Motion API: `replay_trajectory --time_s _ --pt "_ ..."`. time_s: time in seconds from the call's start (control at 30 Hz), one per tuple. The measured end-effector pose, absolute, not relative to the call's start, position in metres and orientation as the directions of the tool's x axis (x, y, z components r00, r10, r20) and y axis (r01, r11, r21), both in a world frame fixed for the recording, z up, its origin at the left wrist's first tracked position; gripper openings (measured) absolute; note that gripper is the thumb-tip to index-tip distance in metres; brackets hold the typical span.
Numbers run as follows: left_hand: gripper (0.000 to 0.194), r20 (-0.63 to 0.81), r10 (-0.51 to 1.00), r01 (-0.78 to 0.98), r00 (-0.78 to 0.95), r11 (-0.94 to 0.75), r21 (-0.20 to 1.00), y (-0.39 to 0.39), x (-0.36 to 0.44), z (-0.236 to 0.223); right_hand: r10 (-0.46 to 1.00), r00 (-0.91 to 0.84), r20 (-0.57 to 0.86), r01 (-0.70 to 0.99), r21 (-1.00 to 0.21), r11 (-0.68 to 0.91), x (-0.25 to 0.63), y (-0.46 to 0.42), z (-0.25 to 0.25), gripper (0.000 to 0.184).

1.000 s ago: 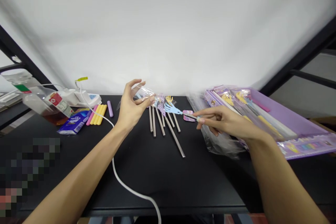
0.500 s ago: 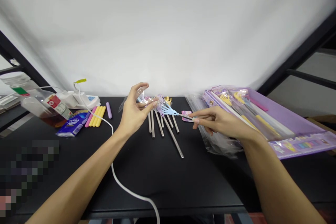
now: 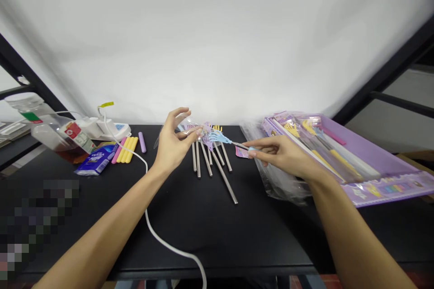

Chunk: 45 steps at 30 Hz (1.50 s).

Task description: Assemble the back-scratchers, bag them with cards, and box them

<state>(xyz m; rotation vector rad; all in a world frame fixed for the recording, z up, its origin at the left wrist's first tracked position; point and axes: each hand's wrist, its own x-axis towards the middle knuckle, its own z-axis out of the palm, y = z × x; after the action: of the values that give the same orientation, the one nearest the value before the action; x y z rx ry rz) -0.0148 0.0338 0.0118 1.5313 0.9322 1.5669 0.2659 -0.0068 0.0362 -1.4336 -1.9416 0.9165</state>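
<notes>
My right hand (image 3: 280, 156) pinches the shaft of a back scratcher whose light blue, hand-shaped head (image 3: 220, 137) points left. My left hand (image 3: 176, 142) is closed, thumb against fingers, on a clear plastic sleeve (image 3: 191, 123). The sleeve lies close to the blue head; whether they touch I cannot tell. Below and between the hands, several back scratchers with metal rods (image 3: 226, 180) lie fanned on the black table, their purple head (image 3: 207, 141) and yellow head (image 3: 217, 128) partly covered. A small pink card (image 3: 242, 151) shows behind the held shaft.
At right, a purple display box (image 3: 366, 144) holds wrapped back scratchers beside clear plastic bags (image 3: 285, 187). At left are yellow handle grips (image 3: 129, 150), a purple grip (image 3: 142, 142), a tissue pack (image 3: 96, 160), a tilted bottle (image 3: 57, 135) and a power strip (image 3: 118, 130). A white cable (image 3: 162, 244) crosses the table.
The blue-headed back scratcher has shifted slightly, and its shaft shows more plainly in my right hand. The sleeve in my left hand has moved a little. Both hands keep their hold.
</notes>
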Motion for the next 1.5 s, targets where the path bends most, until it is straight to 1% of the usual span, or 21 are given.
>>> replay_trajectory --time_s 0.17,0.3,0.4,0.5,0.6,0.67,0.73,0.83,0.93,0.97,1.03,1.13,1.23,1.33,1.43,1.5 --pt "0.059 0.469 0.882 -0.093 -0.044 -0.471 0.877 0.032 -0.008 0.008 0.938 -0.343 -0.044 0.472 -0.872 0.132 0.257 -0.008 0.031 0.049" --pt "0.059 0.474 0.879 -0.118 -0.053 -0.476 0.871 0.030 -0.005 0.005 0.929 -0.369 -0.032 0.432 -0.891 0.141 0.257 -0.009 0.033 0.048" --pt "0.060 0.473 0.881 -0.122 0.028 -0.466 0.876 0.028 -0.003 0.003 0.926 -0.378 -0.019 0.440 -0.883 0.162 0.258 -0.009 0.035 0.044" --pt "0.064 0.433 0.888 -0.121 0.154 -0.418 0.901 0.024 0.002 0.000 0.924 -0.381 -0.007 0.432 -0.885 0.171 0.255 -0.009 0.035 0.040" --pt "0.065 0.394 0.892 -0.118 0.221 -0.377 0.919 0.018 0.009 -0.003 0.925 -0.380 0.023 0.356 -0.919 0.168 0.244 -0.009 0.030 0.034" --pt "0.062 0.381 0.903 -0.132 0.200 -0.360 0.923 0.016 0.012 -0.004 0.931 -0.363 0.041 0.269 -0.952 0.147 0.236 -0.009 0.026 0.031" --pt "0.056 0.369 0.918 -0.142 0.142 -0.350 0.926 0.018 0.011 -0.002 0.931 -0.362 0.050 0.212 -0.968 0.134 0.232 -0.010 0.025 0.032" --pt "0.050 0.370 0.929 -0.124 0.022 -0.364 0.923 0.026 0.002 0.002 0.887 -0.462 0.008 0.218 -0.968 0.122 0.239 -0.014 0.031 0.034" --pt "0.053 0.361 0.932 -0.133 -0.040 -0.363 0.922 0.033 -0.007 0.006 0.827 -0.558 -0.073 0.251 -0.964 0.084 0.252 -0.017 0.039 0.046" --pt "0.054 0.357 0.933 -0.142 -0.039 -0.359 0.922 0.034 -0.009 0.007 0.822 -0.563 -0.086 0.259 -0.963 0.076 0.256 -0.017 0.041 0.049" --pt "0.054 0.355 0.935 -0.167 -0.021 -0.353 0.921 0.033 -0.009 0.008 0.837 -0.543 -0.075 0.261 -0.962 0.084 0.257 -0.016 0.040 0.047" --pt "0.054 0.348 0.937 -0.200 0.031 -0.336 0.921 0.027 -0.002 0.007 0.892 -0.453 0.005 0.227 -0.966 0.120 0.245 -0.013 0.032 0.039" --pt "0.052 0.321 0.942 -0.190 0.096 -0.299 0.935 0.022 0.004 0.003 0.925 -0.370 0.082 0.184 -0.970 0.159 0.231 -0.013 0.026 0.030" --pt "0.052 0.296 0.952 -0.174 0.083 -0.279 0.944 0.023 0.004 0.001 0.908 -0.409 0.088 0.162 -0.972 0.167 0.228 -0.016 0.028 0.028" --pt "0.056 0.288 0.956 -0.207 0.057 -0.271 0.940 0.028 -0.002 0.004 0.871 -0.488 0.051 0.149 -0.979 0.141 0.238 -0.017 0.031 0.038" --pt "0.058 0.284 0.956 -0.235 0.070 -0.261 0.936 0.031 -0.006 0.006 0.859 -0.511 0.029 0.146 -0.982 0.120 0.244 -0.016 0.030 0.041"
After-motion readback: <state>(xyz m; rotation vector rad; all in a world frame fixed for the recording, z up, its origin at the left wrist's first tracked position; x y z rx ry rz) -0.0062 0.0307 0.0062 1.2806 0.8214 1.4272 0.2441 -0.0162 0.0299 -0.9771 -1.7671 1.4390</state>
